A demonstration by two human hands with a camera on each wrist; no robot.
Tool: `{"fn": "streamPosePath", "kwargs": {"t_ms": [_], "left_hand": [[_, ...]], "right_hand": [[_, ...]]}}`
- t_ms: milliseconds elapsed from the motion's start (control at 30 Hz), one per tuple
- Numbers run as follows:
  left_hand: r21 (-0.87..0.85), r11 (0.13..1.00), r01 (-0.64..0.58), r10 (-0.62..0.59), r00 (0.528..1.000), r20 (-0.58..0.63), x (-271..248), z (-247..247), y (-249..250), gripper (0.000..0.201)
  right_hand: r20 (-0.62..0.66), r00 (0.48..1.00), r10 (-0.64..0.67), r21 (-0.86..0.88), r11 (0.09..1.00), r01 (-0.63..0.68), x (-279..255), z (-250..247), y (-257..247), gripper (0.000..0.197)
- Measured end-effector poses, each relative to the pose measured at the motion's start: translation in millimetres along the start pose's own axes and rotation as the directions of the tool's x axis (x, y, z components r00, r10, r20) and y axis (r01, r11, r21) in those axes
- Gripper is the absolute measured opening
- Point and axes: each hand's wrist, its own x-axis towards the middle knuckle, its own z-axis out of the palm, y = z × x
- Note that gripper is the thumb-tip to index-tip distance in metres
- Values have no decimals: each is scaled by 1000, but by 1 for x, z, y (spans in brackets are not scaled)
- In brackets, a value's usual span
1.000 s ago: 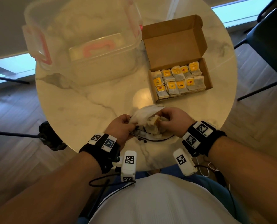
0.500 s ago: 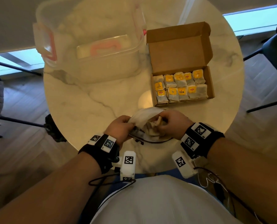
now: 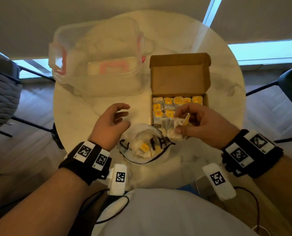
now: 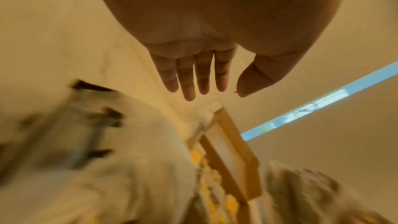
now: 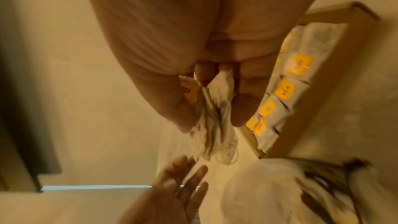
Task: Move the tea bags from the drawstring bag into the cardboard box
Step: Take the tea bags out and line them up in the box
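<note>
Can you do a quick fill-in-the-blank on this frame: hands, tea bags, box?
1. The right hand grips a bunch of ____.
2. The left hand holds ____.
3. The cardboard box has its lid ____.
4. The drawstring bag lies ____ the two hands.

Missing words: tea bags; nothing; open; between

We see a desk point(image 3: 84, 106) of glossy veined marble, a matt brown cardboard box point(image 3: 179, 79), tea bags point(image 3: 169, 103) of thin crinkled paper with yellow tags, a soft whitish cloth drawstring bag point(image 3: 160, 160), and a clear smooth plastic container point(image 3: 99, 53) with pink clasps.
</note>
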Motion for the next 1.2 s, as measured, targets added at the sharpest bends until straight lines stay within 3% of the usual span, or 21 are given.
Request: {"fn": "streamPosePath", "kwargs": {"t_ms": [100, 167, 233, 267, 367, 467, 567, 733, 833, 900, 1000, 1100, 1200], "left_hand": [[-127, 990, -55, 71, 989, 130, -8, 33, 42, 59], [-285, 953, 105, -26, 963, 267, -9, 58, 60, 67], [-444, 843, 305, -113, 906, 407, -6, 79, 70, 59], [-495, 796, 349, -112, 888, 446, -4, 88, 71, 53], [-591, 729, 346, -128, 916, 380, 8, 99, 65, 43], [-622, 704, 343, -175, 932, 316, 13, 96, 56, 40], [-595, 717, 362, -222, 928, 298, 14, 93, 48, 37], [-562, 726, 396, -262, 915, 306, 16, 91, 38, 33], [-561, 722, 404, -324, 915, 242, 21, 87, 30, 35], [-577, 710, 402, -342, 914, 216, 24, 82, 26, 40], [-597, 683, 421, -360, 905, 228, 26, 75, 22, 42], [-658, 608, 444, -369, 892, 261, 28, 71, 19, 35], [-710, 518, 477, -386, 871, 303, 30, 68, 17, 13]], "right_hand": [[-115, 985, -130, -233, 967, 101, 4, -6, -16, 36], [-180, 953, -243, -387, 908, 159, 9, -4, -27, 36], [-207, 928, -311, -467, 864, 186, 16, 0, -33, 40], [-202, 927, -315, -491, 852, 183, 19, 2, -34, 48], [-177, 938, -297, -500, 849, 174, 23, 2, -30, 74], [-186, 942, -280, -406, 895, 185, 18, -3, -21, 87], [-225, 962, -155, -122, 984, 130, 15, -5, -2, 84], [-273, 945, 181, 268, 958, -106, 15, -14, 26, 40], [-289, 911, 295, 344, 920, -189, 9, -27, 37, 26], [-342, 887, 309, 270, 937, -222, 6, -37, 46, 19], [-437, 869, 232, 43, 971, -237, 9, -46, 58, 17], [-464, 883, 68, -221, 957, -190, 20, -41, 63, 20], [-448, 887, -110, -392, 916, -85, 32, -30, 59, 23]]}}
